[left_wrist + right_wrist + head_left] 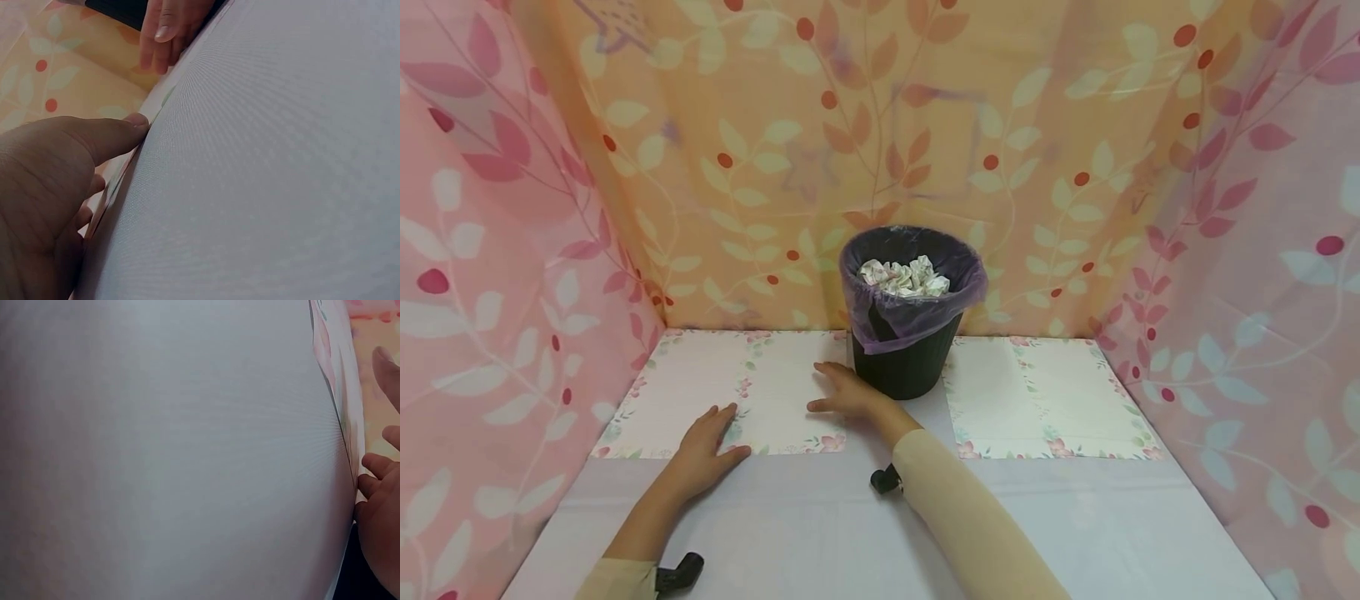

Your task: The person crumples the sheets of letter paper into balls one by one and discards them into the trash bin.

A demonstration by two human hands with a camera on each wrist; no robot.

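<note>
My left hand (pixel 703 454) is over the near edge of a white flower-bordered paper sheet (pixel 662 387), its fingers fairly straight and the thumb apart. My right hand (pixel 850 393) reaches across to the left, just in front of a black bin (pixel 902 371), fingers spread above the right side of the same papered area. Neither hand holds anything. Inside the bin, lined with a purple plastic bag (pixel 917 321), lie several crumpled papers (pixel 906 279). In the left wrist view, the left thumb (pixel 119 134) lies near the sheet's edge, with the right hand (pixel 172 28) beyond.
More flower-bordered paper (pixel 992 404) lies right of the bin. A pale cloth (pixel 790 533) covers the table. Patterned curtains (pixel 760 167) stand at the back and both sides. Each wrist carries a small black camera mount (pixel 681 573).
</note>
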